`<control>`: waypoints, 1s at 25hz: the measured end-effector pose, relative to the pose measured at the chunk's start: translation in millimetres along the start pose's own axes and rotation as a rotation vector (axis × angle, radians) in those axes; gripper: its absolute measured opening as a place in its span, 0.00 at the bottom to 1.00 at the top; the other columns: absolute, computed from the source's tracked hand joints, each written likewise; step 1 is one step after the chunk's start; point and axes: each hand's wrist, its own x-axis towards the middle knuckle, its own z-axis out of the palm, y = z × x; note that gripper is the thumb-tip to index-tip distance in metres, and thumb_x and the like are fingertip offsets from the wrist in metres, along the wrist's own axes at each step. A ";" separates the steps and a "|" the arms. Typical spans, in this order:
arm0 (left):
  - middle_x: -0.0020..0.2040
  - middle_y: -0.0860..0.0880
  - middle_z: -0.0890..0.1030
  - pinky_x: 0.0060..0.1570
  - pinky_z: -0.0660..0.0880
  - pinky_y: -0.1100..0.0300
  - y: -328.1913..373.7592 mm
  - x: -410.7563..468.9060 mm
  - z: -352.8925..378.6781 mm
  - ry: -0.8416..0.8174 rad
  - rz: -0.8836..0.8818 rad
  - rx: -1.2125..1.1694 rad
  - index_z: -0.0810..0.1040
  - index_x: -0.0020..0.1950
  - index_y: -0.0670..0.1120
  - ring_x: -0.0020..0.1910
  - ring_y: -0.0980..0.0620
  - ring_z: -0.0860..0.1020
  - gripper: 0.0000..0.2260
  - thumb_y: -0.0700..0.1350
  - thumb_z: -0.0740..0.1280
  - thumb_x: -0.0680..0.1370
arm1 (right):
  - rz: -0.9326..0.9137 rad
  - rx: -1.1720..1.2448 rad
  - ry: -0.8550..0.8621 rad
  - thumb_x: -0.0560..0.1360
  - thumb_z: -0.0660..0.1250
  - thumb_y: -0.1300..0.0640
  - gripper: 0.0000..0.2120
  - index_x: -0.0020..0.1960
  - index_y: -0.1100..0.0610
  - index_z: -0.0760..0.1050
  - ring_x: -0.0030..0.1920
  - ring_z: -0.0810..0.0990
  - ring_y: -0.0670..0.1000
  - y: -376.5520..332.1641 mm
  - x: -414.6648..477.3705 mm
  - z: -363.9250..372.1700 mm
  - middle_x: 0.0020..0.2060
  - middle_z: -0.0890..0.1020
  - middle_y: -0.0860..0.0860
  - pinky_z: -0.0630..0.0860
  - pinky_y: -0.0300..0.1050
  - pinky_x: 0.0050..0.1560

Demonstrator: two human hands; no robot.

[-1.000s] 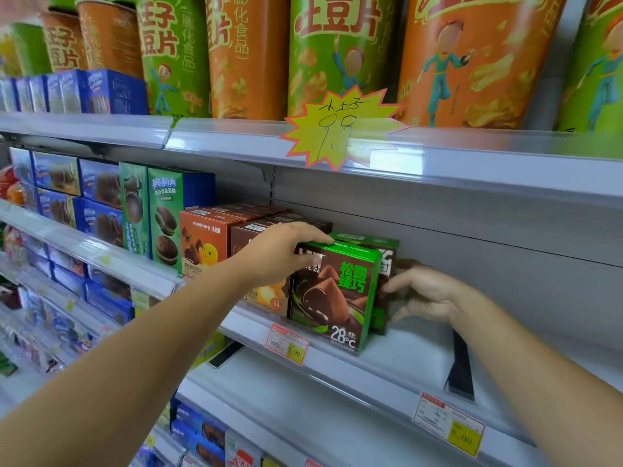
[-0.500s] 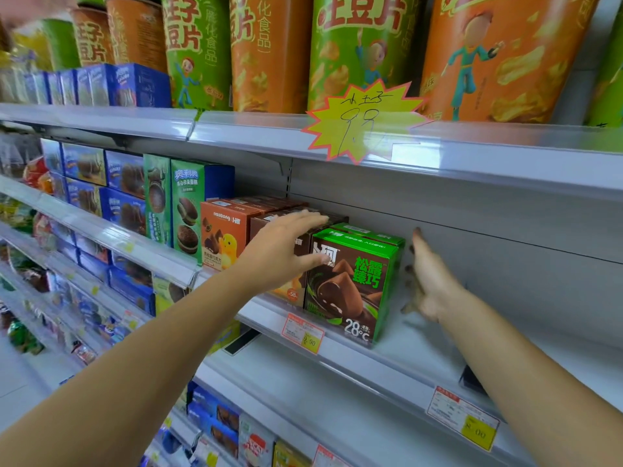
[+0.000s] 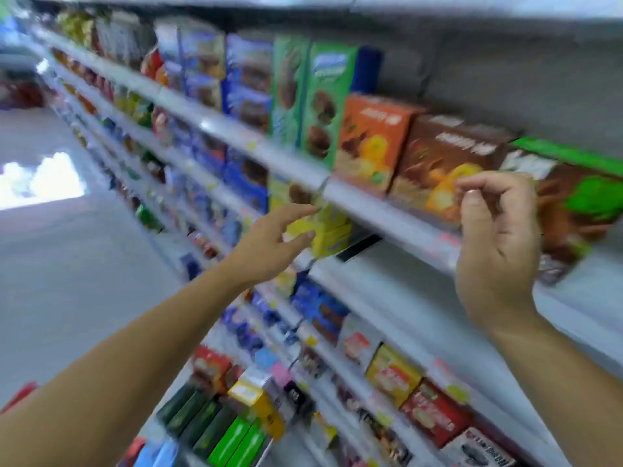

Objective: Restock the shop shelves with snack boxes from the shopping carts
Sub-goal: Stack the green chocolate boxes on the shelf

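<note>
Head view, heavily blurred: our left hand is spread open with nothing in it, hanging before a yellow box. Our right hand is loosely curled and empty, in front of the rectangular cardboard snack boxes: brown box behind its fingers, green-topped box just right. They stand on the smooth pale shelf.

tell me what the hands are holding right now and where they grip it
Nothing. The left hand is open in the air below the shelf edge; the right hand is loosely curled in front of the green box, gripping nothing.
</note>
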 end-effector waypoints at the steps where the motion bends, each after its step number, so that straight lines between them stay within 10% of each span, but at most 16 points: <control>1: 0.67 0.58 0.73 0.66 0.67 0.60 -30.4 -18.7 -8.5 -0.059 -0.088 0.008 0.74 0.67 0.58 0.66 0.59 0.72 0.19 0.55 0.67 0.77 | 0.083 0.028 -0.086 0.80 0.57 0.57 0.06 0.52 0.49 0.71 0.51 0.75 0.55 3.3 -20.9 29.5 0.49 0.72 0.44 0.73 0.50 0.54; 8: 0.65 0.48 0.76 0.60 0.70 0.59 -221.6 -149.2 -47.5 -0.110 -0.745 -0.027 0.74 0.71 0.50 0.62 0.52 0.75 0.17 0.46 0.65 0.81 | 0.712 0.000 -0.901 0.81 0.60 0.59 0.08 0.59 0.51 0.72 0.49 0.73 0.39 60.6 -213.2 231.0 0.57 0.73 0.52 0.66 0.25 0.46; 12: 0.58 0.49 0.78 0.47 0.73 0.63 -282.6 -196.3 -30.4 -0.103 -0.970 -0.133 0.74 0.70 0.48 0.53 0.53 0.74 0.16 0.44 0.64 0.82 | 0.862 -0.257 -1.252 0.75 0.70 0.56 0.25 0.70 0.57 0.68 0.65 0.70 0.57 117.9 -324.8 283.4 0.67 0.69 0.60 0.66 0.41 0.61; 15: 0.62 0.49 0.76 0.54 0.67 0.66 -325.1 -216.7 -6.7 -0.090 -1.089 -0.223 0.72 0.72 0.47 0.58 0.56 0.73 0.17 0.43 0.63 0.82 | 0.894 -0.543 -1.480 0.67 0.75 0.43 0.45 0.76 0.53 0.58 0.72 0.61 0.61 164.0 -377.4 301.8 0.73 0.61 0.61 0.61 0.52 0.69; 18: 0.67 0.49 0.76 0.57 0.68 0.62 -359.2 -229.6 22.2 -0.058 -1.171 -0.314 0.71 0.73 0.49 0.60 0.55 0.73 0.18 0.44 0.63 0.82 | 0.929 -0.635 -1.574 0.66 0.75 0.39 0.52 0.79 0.48 0.47 0.76 0.51 0.61 197.1 -407.3 314.9 0.77 0.48 0.58 0.58 0.57 0.71; 25: 0.70 0.50 0.73 0.67 0.71 0.51 -390.9 -239.1 63.2 0.006 -1.334 -0.475 0.70 0.74 0.48 0.67 0.50 0.73 0.19 0.46 0.63 0.83 | 0.878 -0.493 -1.432 0.64 0.74 0.49 0.43 0.74 0.44 0.57 0.52 0.74 0.56 205.2 -409.9 326.8 0.56 0.65 0.52 0.74 0.48 0.45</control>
